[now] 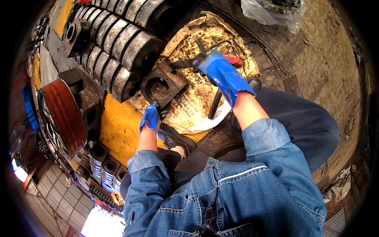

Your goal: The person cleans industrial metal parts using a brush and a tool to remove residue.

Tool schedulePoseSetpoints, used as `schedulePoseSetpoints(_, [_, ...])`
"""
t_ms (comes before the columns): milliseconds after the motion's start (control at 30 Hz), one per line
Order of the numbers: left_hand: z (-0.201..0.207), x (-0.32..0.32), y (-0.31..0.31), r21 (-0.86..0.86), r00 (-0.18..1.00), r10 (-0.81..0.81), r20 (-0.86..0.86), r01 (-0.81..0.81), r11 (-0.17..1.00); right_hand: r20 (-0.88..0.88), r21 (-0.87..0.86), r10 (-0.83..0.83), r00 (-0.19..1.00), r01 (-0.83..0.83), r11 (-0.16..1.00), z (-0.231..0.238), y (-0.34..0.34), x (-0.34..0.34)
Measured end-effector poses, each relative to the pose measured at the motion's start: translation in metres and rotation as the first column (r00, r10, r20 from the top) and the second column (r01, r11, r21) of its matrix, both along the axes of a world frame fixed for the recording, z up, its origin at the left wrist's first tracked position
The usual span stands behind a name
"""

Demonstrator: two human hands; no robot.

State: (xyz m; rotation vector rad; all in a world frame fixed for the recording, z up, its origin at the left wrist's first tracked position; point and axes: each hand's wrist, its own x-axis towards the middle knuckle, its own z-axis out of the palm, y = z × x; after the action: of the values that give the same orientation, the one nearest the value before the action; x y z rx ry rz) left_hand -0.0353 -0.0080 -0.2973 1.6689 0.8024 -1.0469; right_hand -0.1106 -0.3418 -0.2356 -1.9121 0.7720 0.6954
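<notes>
A square, greasy metal block point(169, 94) with a round bore stands on a dirty, flattened sack point(189, 114). My left hand point(151, 116), in a blue rubber glove, grips the block's near corner with its fingers curled. Beyond it, my right hand point(213, 65), gloved alike, is closed round a dark metal tool point(182, 63). Its flat end reaches left to the block's far side; most of its grip is hidden in the glove. A red-handled tool point(233, 59) lies beside my right hand. Under my right wrist rests a dark threaded rod point(214, 105).
Rows of heavy ribbed metal cylinders point(118, 43) stand at the far left. A big rust-red drum-shaped part point(63, 116) is nearer on that side. Yellow floor plate point(120, 126) shows by my left shoe point(175, 140). A clear plastic bag point(274, 14) lies at the far right.
</notes>
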Motion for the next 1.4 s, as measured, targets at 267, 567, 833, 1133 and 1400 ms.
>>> schedulePoseSetpoints(267, [-0.004,0.003,-0.005,0.011,1.0,-0.022,-0.004,0.022,1.0,0.191,-0.146,-0.208,0.959,0.237,0.96,-0.029,0.063,-0.023])
schedulePoseSetpoints(567, [-0.005,0.0,0.008,-0.025,0.999,-0.031,0.022,0.031,0.999,0.063,-0.047,-0.073,0.995,0.076,0.996,0.001,-0.001,-0.012])
schedulePoseSetpoints(833, [0.009,0.001,-0.004,0.067,0.999,-0.032,-0.015,0.033,0.997,-0.059,-0.148,-0.016,0.998,0.007,0.989,0.003,0.02,0.017])
schedulePoseSetpoints(1133, [-0.018,0.002,0.029,0.01,0.941,-0.244,0.234,0.249,0.969,0.41,0.229,-0.637,0.652,0.603,0.764,0.086,-0.018,-0.02])
schedulePoseSetpoints(1400, [0.05,-0.02,0.005,0.115,0.854,-0.434,0.286,0.419,0.901,0.026,0.937,-0.992,-0.12,0.349,-0.018,0.085,-0.195,0.01])
